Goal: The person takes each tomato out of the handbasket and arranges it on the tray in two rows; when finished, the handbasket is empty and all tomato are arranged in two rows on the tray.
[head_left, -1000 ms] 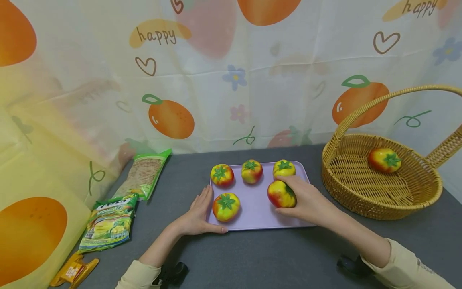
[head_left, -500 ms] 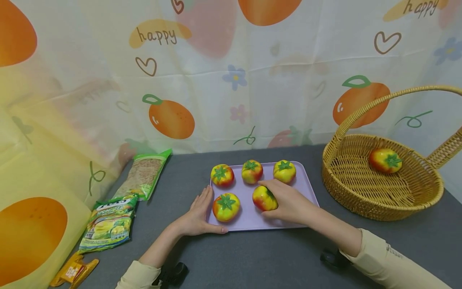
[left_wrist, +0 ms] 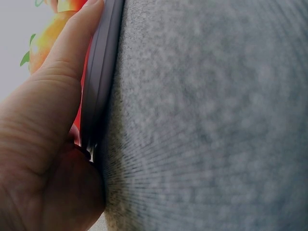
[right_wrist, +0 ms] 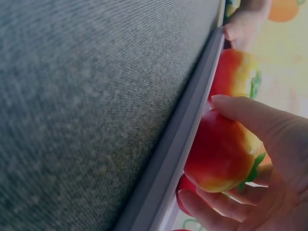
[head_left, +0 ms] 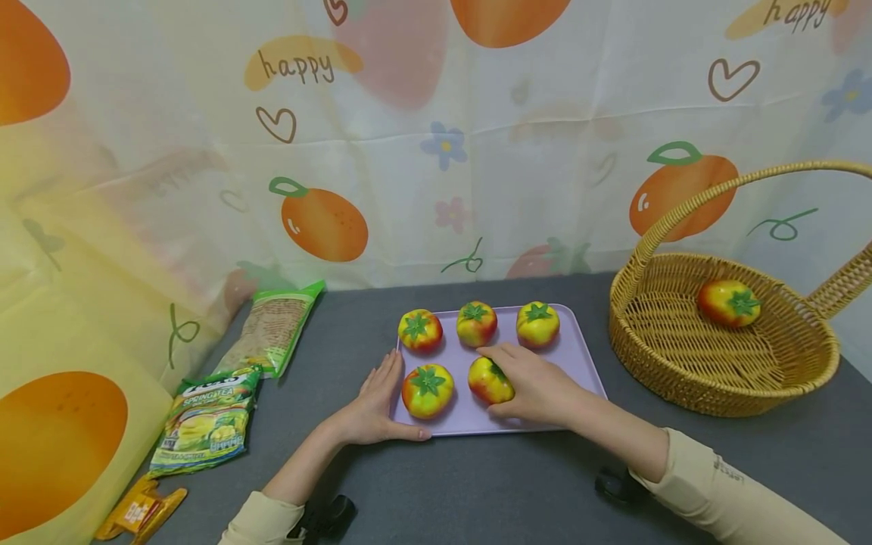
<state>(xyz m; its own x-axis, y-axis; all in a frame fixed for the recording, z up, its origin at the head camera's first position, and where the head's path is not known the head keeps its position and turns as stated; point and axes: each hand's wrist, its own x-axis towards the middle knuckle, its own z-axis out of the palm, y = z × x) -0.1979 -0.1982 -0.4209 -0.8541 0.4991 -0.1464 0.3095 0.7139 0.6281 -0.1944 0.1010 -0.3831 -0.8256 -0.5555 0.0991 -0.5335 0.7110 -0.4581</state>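
My right hand [head_left: 534, 384] holds a red-and-yellow persimmon [head_left: 489, 381] with a green calyx, low over the front middle of a lilac tray [head_left: 579, 363]. In the right wrist view, thumb and fingers curl round that persimmon [right_wrist: 221, 151]. Left of it sits another persimmon [head_left: 427, 390]. The tray's back row has a left persimmon [head_left: 419, 331], a middle persimmon [head_left: 476, 324] and a right persimmon [head_left: 537, 325]. My left hand [head_left: 377, 401] rests at the tray's front left corner, fingers straight along the left side, thumb [left_wrist: 65, 57] on the front rim.
A wicker basket [head_left: 681, 386] with a tall handle stands on the right, one persimmon [head_left: 729, 303] inside. At the left lie a clear bag with a green edge [head_left: 275, 329], a green snack bag [head_left: 204, 420] and an orange packet [head_left: 141, 511]. A printed curtain [head_left: 409, 189] hangs behind.
My right hand has moved left across the tray with the persimmon, towards the front left one. The back right persimmon now shows fully. The left hand has stayed put.
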